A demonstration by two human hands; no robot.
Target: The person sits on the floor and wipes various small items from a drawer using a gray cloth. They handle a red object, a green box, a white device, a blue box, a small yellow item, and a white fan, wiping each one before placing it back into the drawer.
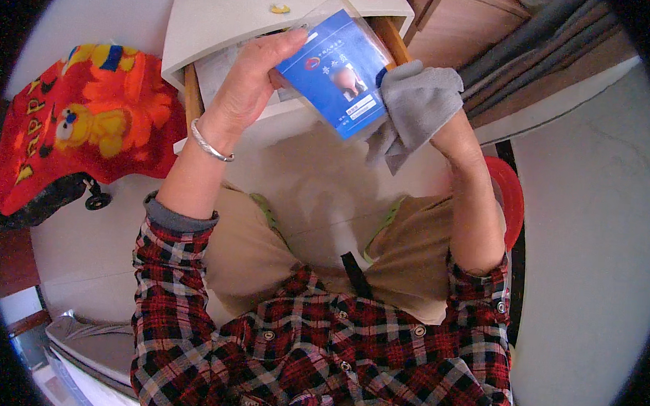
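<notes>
A blue card with a photo and printed writing, inside a clear plastic badge sleeve (pixel 324 92), is held up in front of me at a slant. My left hand (pixel 257 78) grips its left edge, thumb on the front. Over at its right edge, my right hand (pixel 445 126) holds a grey cloth (pixel 413 100) that hides most of the fingers and touches the sleeve. Behind and below the badge, a drawer (pixel 216 76) with wooden sides is pulled out of a white cabinet. Papers lie in the drawer, partly covered by my left hand and the badge.
The white cabinet top (pixel 225 10) bears a small yellow object (pixel 280 9). A red plush cover (pixel 97 125) drapes a wheeled chair at left. Dark curtains (pixel 508 64) hang at upper right. Part of a red plastic object (pixel 507 201) shows beside my right forearm.
</notes>
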